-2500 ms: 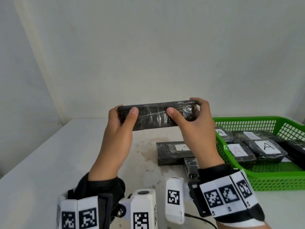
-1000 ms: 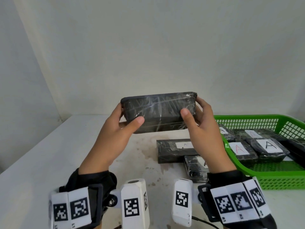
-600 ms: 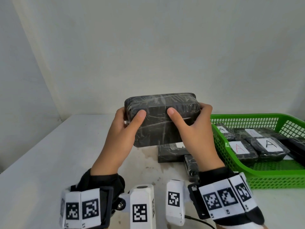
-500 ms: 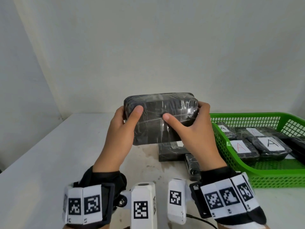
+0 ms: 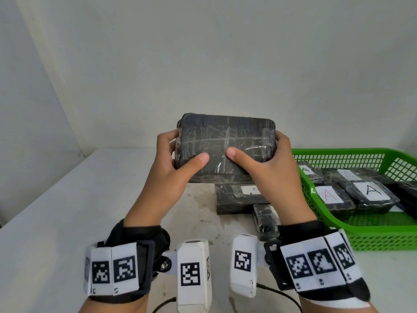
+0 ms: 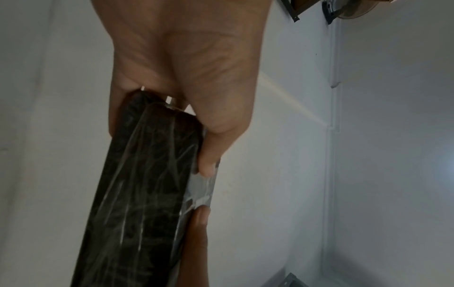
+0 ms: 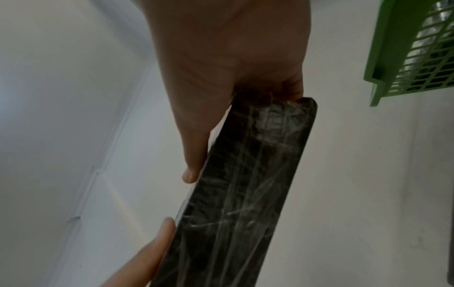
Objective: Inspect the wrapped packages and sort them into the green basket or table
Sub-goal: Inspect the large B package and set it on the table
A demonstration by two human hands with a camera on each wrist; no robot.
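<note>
So right now both hands are on one package [image 5: 228,145], held up in the air over the surface [image 5: 56,222], roughly chest height and a bit left of the basket [image 5: 372,236]. Left hand [image 5: 171,168] is wrapped round the left end, thumb pressed on the near face, fingers tucked behind. Right hand [image 5: 273,168] does the same on the right end, thumb nearly meeting the other one in the middle. The wrist views show the same grip edge-on, with the block pinched between thumb and fingers on each side.

The face turned toward the camera is plain dark wrap with shiny tape lines, no white label that I can see. Looks like the inspecting step to me; it's getting checked for a mark.

Progress-wise: the basket already has several packages in it, and the ones I can read carry white labels with an "A". Two more sit on the surface just beside the basket's left wall, the labelled block [image 5: 239,197] and a smaller bundle [image 5: 265,219] partly hidden by the right wrist. Can't tell whether those two are sorted or still waiting. So I'd guess it's well along, with this one still to be placed and maybe those two left.
</note>
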